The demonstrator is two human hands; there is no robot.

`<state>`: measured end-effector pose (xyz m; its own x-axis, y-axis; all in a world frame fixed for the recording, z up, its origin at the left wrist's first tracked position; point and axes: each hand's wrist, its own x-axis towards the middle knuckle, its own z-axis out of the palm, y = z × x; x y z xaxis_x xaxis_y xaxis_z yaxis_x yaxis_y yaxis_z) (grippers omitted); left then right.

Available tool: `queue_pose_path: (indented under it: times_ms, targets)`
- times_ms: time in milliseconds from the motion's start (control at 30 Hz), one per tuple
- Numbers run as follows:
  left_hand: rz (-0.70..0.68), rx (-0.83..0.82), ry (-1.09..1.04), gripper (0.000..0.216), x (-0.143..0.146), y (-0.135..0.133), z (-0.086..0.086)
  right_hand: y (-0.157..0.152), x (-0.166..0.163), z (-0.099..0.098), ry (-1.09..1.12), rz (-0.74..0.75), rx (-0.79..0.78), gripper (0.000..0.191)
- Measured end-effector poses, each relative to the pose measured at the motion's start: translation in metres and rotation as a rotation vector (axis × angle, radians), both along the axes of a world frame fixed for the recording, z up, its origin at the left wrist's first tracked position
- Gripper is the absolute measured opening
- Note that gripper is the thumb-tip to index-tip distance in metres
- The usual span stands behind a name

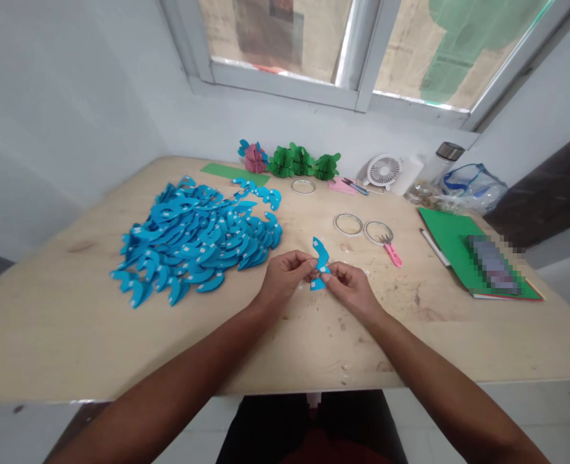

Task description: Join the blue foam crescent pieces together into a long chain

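Between my two hands is a curved blue paper cutout (pixel 321 254) with small pale squares on it, held just above the table. My left hand (pixel 292 270) pinches its left edge, thumb and fingers together. From the other side my right hand (pixel 347 283) grips it near the lower part with thumb and forefinger. Whether it is one layer or more I cannot tell. A large heap of similar blue paper cutouts (pixel 202 232) lies to the left, many bearing the same pale squares.
Rolls of thin tape (pixel 348 224) and pink-handled scissors (pixel 391 251) lie right of centre. Behind stand green paper figures (pixel 300 161), a pink paper figure (pixel 254 158) and a white fan (pixel 384 171). A green folder (pixel 451 241) and a white pen (pixel 434 247) are at the right.
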<state>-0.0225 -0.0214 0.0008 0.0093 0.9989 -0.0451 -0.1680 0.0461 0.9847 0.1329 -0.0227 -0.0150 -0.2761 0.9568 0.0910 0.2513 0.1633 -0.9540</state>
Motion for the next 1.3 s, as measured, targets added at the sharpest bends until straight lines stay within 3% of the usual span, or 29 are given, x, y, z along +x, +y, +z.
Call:
queue_pose_path:
  times_ms: [267, 467, 633, 767, 967, 1133, 1300]
  targets:
    - [-0.161, -0.063, -0.04, 0.019, -0.0003, 0.0005, -0.0066, 0.0009, 0.0015, -0.0019, -0.014, -0.033, 0.036, 0.032]
    - [-0.159, -0.039, -0.003, 0.019, 0.0008, -0.0011, -0.0046, 0.0013, 0.0008, -0.0034, 0.054, 0.003, -0.027, 0.031]
    - [-0.236, -0.032, 0.002, 0.021, -0.0005, -0.0007, -0.0044, 0.0021, 0.0018, -0.0021, 0.115, -0.048, -0.043, 0.033]
    - [-0.266, -0.002, 0.027, 0.025, -0.0022, -0.001, -0.0016, 0.0029, 0.0023, -0.0015, 0.244, -0.062, -0.153, 0.03]
    - [-0.285, 0.05, -0.037, 0.024, -0.0033, -0.0033, 0.0027, 0.0004, 0.0027, 0.0039, 0.579, 0.077, -0.355, 0.025]
    - [-0.333, -0.003, -0.095, 0.029, -0.0045, -0.0023, -0.0006, 0.0006, 0.0031, 0.0055, 0.626, 0.052, -0.382, 0.023]
    - [-0.352, -0.059, -0.129, 0.02, -0.0052, -0.002, -0.0021, 0.0017, 0.0035, 0.0039, 0.638, 0.04, -0.388, 0.023]
